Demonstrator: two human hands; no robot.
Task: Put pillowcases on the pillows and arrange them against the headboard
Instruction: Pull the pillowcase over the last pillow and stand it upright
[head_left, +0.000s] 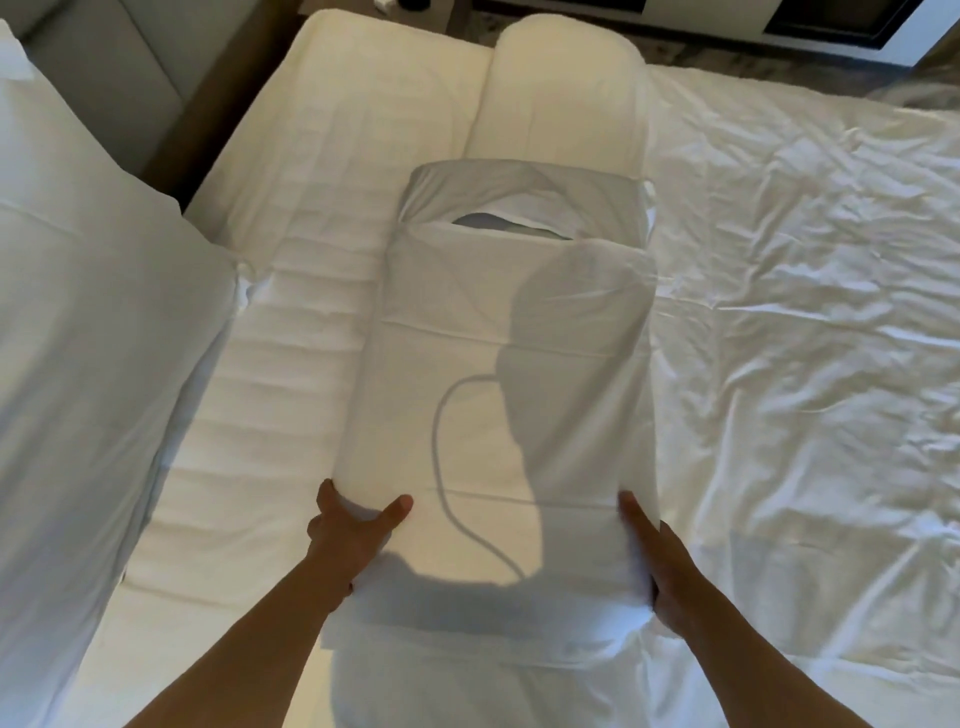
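A long white pillow in a white pillowcase (467, 374) lies lengthwise on the bed in front of me. Its far end has the case's open flap, where a slit shows the pillow inside (511, 228). My left hand (353, 525) grips the near left corner of this cased pillow, thumb on top. On the near right edge my right hand (660, 566) presses flat, fingers wrapped around the side. A second pillow, bare and cream-white (561, 88), lies beyond the first, end to end with it.
The mattress (291, 364) carries a padded white cover. A crumpled white sheet (810, 312) spreads over the right side. A large white cased pillow (88, 332) lies at the left. Grey upholstered furniture (104, 57) and dark floor sit at top left.
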